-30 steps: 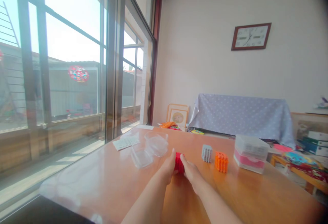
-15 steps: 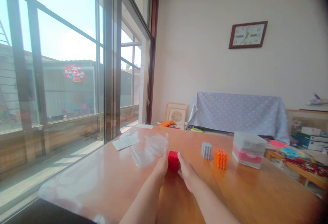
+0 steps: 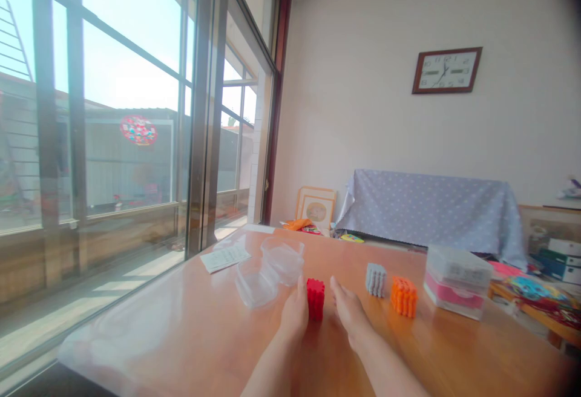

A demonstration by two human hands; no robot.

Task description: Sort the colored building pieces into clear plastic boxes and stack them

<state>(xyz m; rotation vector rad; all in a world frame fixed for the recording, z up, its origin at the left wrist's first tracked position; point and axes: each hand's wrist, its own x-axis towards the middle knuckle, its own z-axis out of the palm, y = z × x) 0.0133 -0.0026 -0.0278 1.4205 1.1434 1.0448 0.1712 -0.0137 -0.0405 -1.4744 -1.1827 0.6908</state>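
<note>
**Two open hands flank a red block on the table**

Both forearms reach out over the wooden table (image 3: pixel 181 336). The left hand (image 3: pixel 294 317) and the right hand (image 3: pixel 350 318) lie low on the tabletop with fingers stretched forward and loose, neither one closed on anything. Between them the red block (image 3: pixel 315 298) stands upright on the table. The left hand lies right against the block's left side, possibly touching it, though the view is too small to be sure. The right hand lies just beside the block, with a narrow strip of table showing between them.

To the left of the hands, a little farther out, lie two clear plastic tubs (image 3: pixel 256 282), one touching the other, and beyond them a paper slip (image 3: pixel 224 258). To the right stand a grey block (image 3: pixel 376 280) and an orange block (image 3: pixel 403 296), near each other but apart. Beside them is a stack of boxes (image 3: pixel 456 282), clear over pink.

Past the table's far edge a framed picture (image 3: pixel 316 206) leans by a sofa under a dotted cloth (image 3: pixel 431 209). A clock (image 3: pixel 447 70) hangs on the wall above.
</note>
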